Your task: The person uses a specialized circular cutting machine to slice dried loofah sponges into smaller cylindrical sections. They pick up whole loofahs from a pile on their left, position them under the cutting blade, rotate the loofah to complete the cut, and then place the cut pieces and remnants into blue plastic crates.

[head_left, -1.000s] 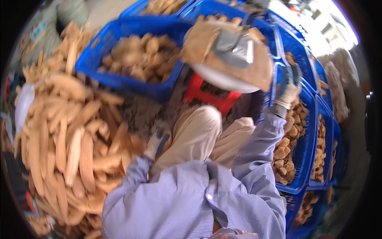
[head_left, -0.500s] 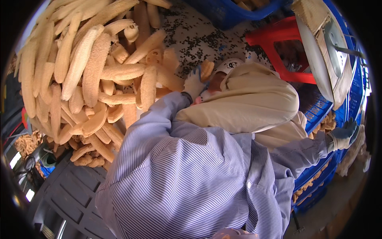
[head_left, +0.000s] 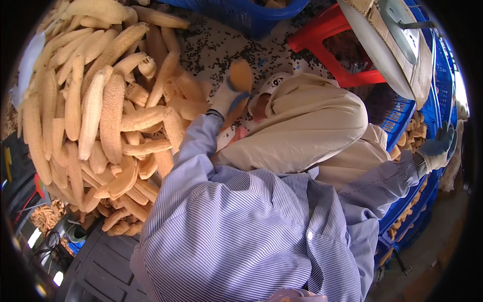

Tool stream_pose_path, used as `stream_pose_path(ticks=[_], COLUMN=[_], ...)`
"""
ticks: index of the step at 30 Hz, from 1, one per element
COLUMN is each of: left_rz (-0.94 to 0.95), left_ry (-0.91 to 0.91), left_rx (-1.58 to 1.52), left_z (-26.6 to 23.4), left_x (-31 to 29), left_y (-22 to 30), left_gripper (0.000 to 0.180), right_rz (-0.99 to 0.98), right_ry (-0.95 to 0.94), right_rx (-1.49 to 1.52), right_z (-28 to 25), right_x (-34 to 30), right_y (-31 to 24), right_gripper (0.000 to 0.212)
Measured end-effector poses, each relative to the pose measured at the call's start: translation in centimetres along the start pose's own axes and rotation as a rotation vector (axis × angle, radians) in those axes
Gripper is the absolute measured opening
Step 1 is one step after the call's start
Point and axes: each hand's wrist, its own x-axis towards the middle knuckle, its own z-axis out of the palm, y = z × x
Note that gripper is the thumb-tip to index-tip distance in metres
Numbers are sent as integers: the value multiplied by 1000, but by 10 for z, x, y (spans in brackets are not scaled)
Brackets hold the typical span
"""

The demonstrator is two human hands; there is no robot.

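Note:
A tan dried loofah (head_left: 241, 75) stands upright in my left hand (head_left: 225, 98), whose white and blue glove wraps round its middle. That hand is between the big loofah pile and my bent knee. My right hand (head_left: 436, 147), in a similar glove, is stretched far out to the right with its fingers spread and nothing in them. It hovers at the edge of the stacked blue crates (head_left: 396, 111); whether it touches them I cannot tell. Many long loofahs (head_left: 111, 116) are heaped on the left, next to my left sleeve.
A red plastic stool (head_left: 358, 76) stands at the upper right, beside a pale board with a metal plate (head_left: 401, 27). Dark seeds (head_left: 216, 53) litter the floor ahead. There is a blue basket (head_left: 259, 15) at the far edge, and a grey panelled surface (head_left: 103, 267) lies lower left.
My left hand has drawn left and raised the loofah, which now shows more of its length. My right hand has tilted, fingers pointing more upward. The whole view has shifted slightly.

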Motion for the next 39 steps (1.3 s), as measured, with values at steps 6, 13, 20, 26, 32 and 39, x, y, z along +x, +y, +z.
stream_pose_path(ticks=[6, 13, 20, 26, 32, 39], left_rz=[416, 824, 895, 749, 722, 872], left_ry=[-254, -702, -979, -642, -165, -354], left_rx=[-1301, -1767, -1718, -1349, 27, -428], left_z=[-172, -192, -122, -86, -21, -40], left_x=[-18, -29, -20, -37, -70, -67], left_y=[82, 195, 295, 337, 333, 343], left_gripper=[49, 61, 65, 77, 81, 73], right_rz=[152, 14, -49, 126, 168, 118], right_ry=[-34, -776, -1240, -1242, -1145, -959], right_rx=[287, 269, 678, 738, 807, 792], right_z=[7, 39, 64, 33, 38, -20], right_x=[-4, -36, -66, -51, -56, -38], right_y=[-4, -57, -89, -93, -78, -94], right_gripper=[33, 50, 114, 102, 80, 83])
